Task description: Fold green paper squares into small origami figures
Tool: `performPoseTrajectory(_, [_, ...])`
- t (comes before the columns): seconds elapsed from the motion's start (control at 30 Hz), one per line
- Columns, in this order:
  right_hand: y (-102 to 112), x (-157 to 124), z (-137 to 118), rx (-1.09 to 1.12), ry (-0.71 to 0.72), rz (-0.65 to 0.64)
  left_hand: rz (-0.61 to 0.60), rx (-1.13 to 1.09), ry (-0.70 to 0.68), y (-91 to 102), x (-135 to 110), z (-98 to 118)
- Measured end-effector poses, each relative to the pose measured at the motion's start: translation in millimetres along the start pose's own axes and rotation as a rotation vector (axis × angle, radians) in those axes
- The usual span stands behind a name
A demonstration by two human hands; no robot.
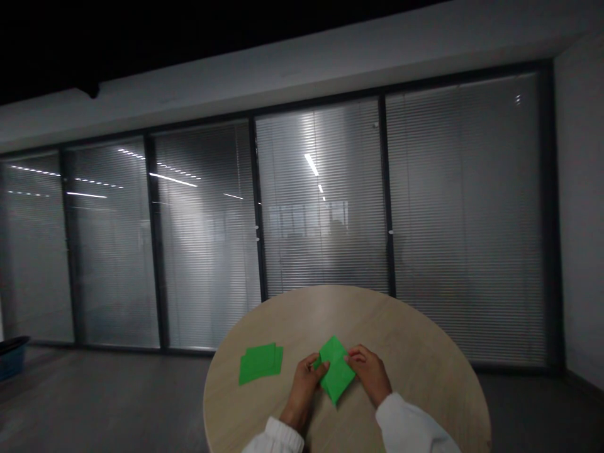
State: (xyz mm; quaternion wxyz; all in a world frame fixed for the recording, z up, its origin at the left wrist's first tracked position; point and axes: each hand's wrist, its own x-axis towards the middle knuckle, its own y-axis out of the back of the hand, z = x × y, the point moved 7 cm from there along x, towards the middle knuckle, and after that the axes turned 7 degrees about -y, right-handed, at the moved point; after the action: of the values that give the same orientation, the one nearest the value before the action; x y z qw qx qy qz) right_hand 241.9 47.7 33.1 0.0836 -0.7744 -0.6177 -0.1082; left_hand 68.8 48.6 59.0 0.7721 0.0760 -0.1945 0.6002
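Note:
A folded green paper (336,368) lies on the round wooden table (415,352), turned like a diamond. My left hand (304,384) pinches its left edge with thumb and fingers closed on it. My right hand (370,372) pinches its right edge the same way. Both wrists wear white sleeves. To the left, apart from my hands, a small stack of green paper sheets (260,362) rests flat on the table.
Behind the table runs a glass wall with closed blinds and dark frames (384,189). The floor (104,402) is grey. A dark blue bin (12,355) stands at the far left edge. A white wall (580,220) rises on the right.

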Motion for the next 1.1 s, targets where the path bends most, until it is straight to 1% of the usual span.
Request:
performPoseTrajectory(0.1, [1.5, 1.8, 1.0, -0.099, 0.013, 0.036, -0.027, 0.054, -0.001, 0.0, 1.3, -3.2])
performPoseTrajectory(0.3, [-2.0, 1.5, -5.4, -0.176, 0.091, 0.019, -0.025, 0.116, 0.026, 2.5, 0.6, -7.5])
performPoseTrajectory(0.47, [-9.6, -2.6, -13.6, -0.144, 0.114, -0.082, 0.013, 0.085, -0.022, 5.4, 4.0, -2.1])
performPoseTrajectory(0.67, [-11.4, -2.5, -9.1, -0.124, 0.083, -0.101, 0.022, 0.082, -0.081, 6.8, 6.7, 1.9])
performPoseTrajectory(0.8, [-12.1, -4.1, -9.2, -0.075, 0.065, -0.111, 0.045, 0.17, -0.059, 9.9, 5.0, -1.2])
performPoseTrajectory(0.87, [-10.7, -4.9, -10.6, -0.027, 0.053, -0.1, -0.002, 0.201, -0.023, 6.6, 3.6, -6.8])
performPoseTrajectory(0.93, [-10.2, -4.7, -10.6, 0.004, 0.04, -0.1, -0.086, 0.206, 0.022, 0.4, 2.0, -15.2])
performPoseTrajectory(1.0, [-11.7, -3.8, -8.7, -0.014, 0.034, -0.12, -0.145, 0.198, 0.056, -3.4, 0.8, -23.3])
performPoseTrajectory(1.1, [-12.9, -1.9, -4.8, -0.095, 0.036, -0.122, -0.123, 0.165, 0.081, -0.3, 1.4, -30.7])
